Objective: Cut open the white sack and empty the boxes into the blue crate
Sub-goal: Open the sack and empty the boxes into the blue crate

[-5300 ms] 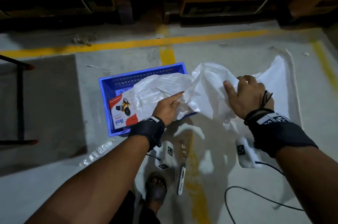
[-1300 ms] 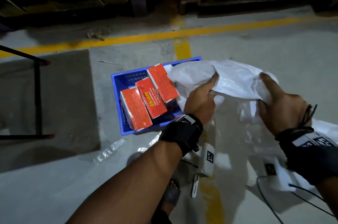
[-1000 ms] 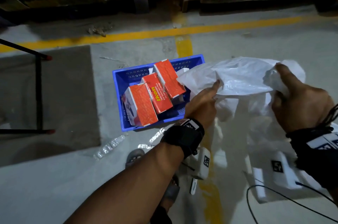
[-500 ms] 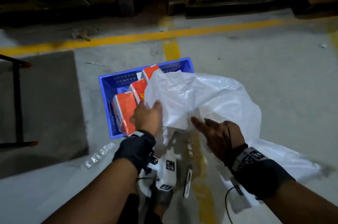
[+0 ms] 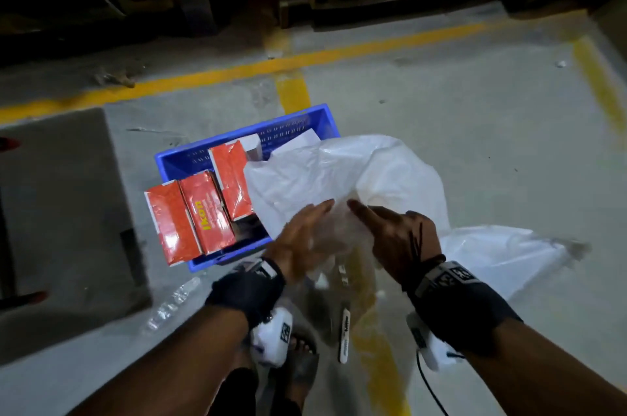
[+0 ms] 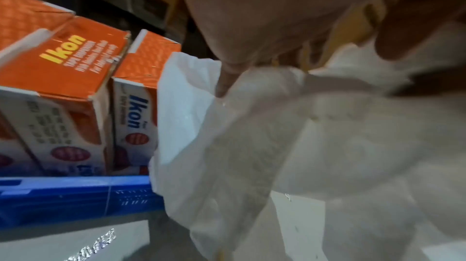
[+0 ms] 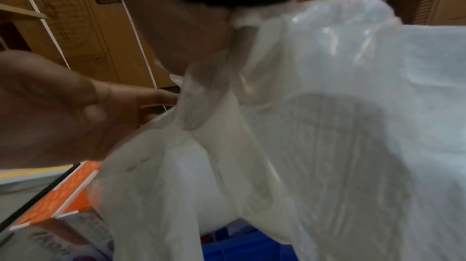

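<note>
Left hand (image 5: 302,239): fingers straight, laid against crinkled white sack (image 5: 342,174); whether any finger pinches the film, cannot tell. Right hand (image 5: 397,239): fingers extended, tips at the sack opposite the left, grasp unclear. Sack: thin glossy plastic, limp, bunched between both hands, draped over the crate's (image 5: 244,140) near-right corner. Boxes (image 5: 200,212): orange cardboard, rectangular, tilted in the blue perforated plastic crate left of the hands

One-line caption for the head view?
Both hands, left and right, gather the white sack beside orange boxes in the blue crate.
</note>
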